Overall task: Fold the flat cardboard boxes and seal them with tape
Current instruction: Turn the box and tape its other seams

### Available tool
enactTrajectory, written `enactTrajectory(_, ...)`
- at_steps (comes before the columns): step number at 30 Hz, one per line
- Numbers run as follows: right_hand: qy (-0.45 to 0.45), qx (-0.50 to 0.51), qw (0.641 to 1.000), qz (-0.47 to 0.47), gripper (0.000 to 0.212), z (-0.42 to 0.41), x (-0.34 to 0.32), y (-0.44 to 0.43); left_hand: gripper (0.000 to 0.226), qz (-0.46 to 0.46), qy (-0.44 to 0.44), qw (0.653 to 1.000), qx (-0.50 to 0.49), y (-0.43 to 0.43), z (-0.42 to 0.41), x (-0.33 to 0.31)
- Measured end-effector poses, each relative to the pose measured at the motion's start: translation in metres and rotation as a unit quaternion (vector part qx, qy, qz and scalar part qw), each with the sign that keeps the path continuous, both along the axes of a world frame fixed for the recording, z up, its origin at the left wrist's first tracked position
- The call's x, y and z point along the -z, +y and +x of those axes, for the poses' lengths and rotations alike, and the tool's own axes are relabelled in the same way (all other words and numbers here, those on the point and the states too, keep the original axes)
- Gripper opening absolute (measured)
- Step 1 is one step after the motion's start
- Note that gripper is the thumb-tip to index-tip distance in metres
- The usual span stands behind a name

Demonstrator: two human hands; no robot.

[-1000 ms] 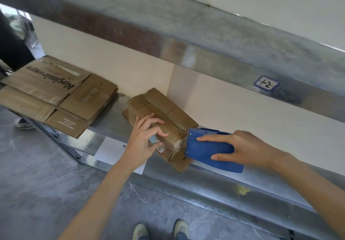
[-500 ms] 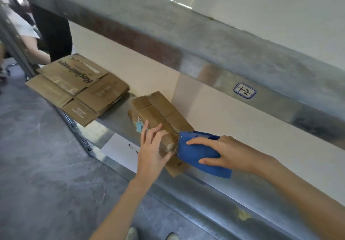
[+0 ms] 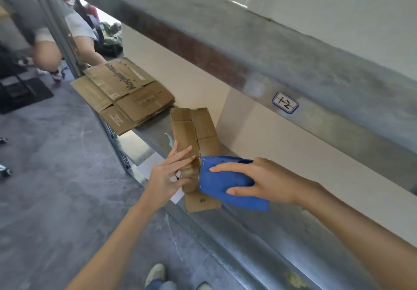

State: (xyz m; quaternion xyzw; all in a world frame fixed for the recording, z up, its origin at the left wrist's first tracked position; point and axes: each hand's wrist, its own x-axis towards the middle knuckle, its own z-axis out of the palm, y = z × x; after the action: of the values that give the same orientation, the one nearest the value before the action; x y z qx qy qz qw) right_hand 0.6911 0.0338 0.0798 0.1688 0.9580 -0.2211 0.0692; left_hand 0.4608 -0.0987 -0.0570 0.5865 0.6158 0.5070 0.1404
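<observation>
Here's the box [image 3: 194,136], folded up and lying on the metal shelf [image 3: 248,233] right in the middle of the view, its long side running from twelve o'clock down toward six. The left hand [image 3: 167,176] comes in from seven o'clock and lies against the box's near left side. Its fingers [image 3: 180,156] are straight and spread, flat on the cardboard, pressing rather than wrapping. The right hand [image 3: 264,179] reaches in from four o'clock and grips the blue tape dispenser [image 3: 225,181], forefinger stretched along the top, thumb on the near side, the rest curled round the body. The dispenser's front edge touches the near end of the box, just beside the left fingertips, so that end sits between the two hands.

Now the hard parts. The roll and any strip of tape are hidden behind the blue shell, and whether tape is on the cardboard there cannot be told. One loose flap [image 3: 200,201] pokes out at six o'clock from the box, partly under the dispenser. A pale blue scrap [image 3: 170,141] on the box's left face is half covered by the fingers. A white sheet [image 3: 149,165] lies on the shelf behind the left hand, mostly hidden.

At ten o'clock from the box, well apart, a stack of flat cardboard [image 3: 126,93] overhangs the shelf edge. Up at eleven o'clock another person [image 3: 47,52] is cut off by a post and the frame. A small label [image 3: 285,102] on the upper beam carries marks too loose to read.
</observation>
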Motion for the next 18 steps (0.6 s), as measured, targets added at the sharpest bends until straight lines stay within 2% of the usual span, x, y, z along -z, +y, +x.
enactTrajectory(6,0.005,-0.008,1.0,-0.02,0.05,0.008,-0.009,0.014,0.061,-0.012,-0.014,1.0,-0.002,0.001,0.001,-0.003)
enactTrajectory(14,-0.022,0.089,0.993,-0.068,0.05,0.05,-0.023,0.037,0.063,-0.024,-0.023,0.999,0.003,0.006,0.0,-0.003)
enactTrajectory(18,-0.032,0.078,0.996,-0.036,0.049,0.053,-0.04,0.032,0.061,-0.033,-0.023,0.999,0.0,0.005,0.002,-0.005)
